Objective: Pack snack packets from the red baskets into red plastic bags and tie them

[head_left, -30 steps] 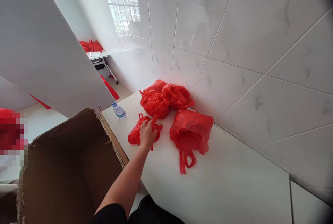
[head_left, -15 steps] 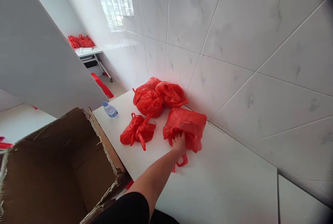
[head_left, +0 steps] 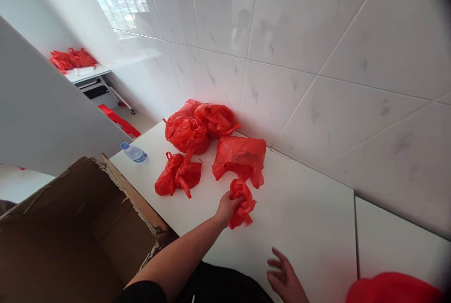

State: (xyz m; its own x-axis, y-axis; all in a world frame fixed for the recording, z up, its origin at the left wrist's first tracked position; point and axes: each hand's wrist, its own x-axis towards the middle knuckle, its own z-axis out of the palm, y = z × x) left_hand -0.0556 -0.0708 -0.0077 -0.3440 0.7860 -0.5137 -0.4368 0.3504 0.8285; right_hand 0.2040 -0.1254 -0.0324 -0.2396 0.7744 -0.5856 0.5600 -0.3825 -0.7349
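Note:
My left hand [head_left: 228, 207] is closed on a small crumpled red plastic bag [head_left: 242, 204], held over the white table [head_left: 299, 209]. Just beyond it lies a larger red plastic bag [head_left: 240, 155], apart from my fingers. Low in the view, my right hand [head_left: 284, 275] has its fingers spread and holds nothing. A knotted red bag [head_left: 178, 174] rests to the left of my left hand. Behind that, several full red bags [head_left: 188, 134] are bunched against the wall.
An open cardboard box [head_left: 102, 213] with ragged edges stands at the left. A clear water bottle [head_left: 134, 152] lies near the table's far left edge. Something red and blurred [head_left: 391, 289] shows at bottom right. A grey partition [head_left: 52, 101] rises beyond the box.
My left hand has drawn back from the larger red bag with the small crumpled bag in it. My right hand and a red thing at bottom right have come into view.

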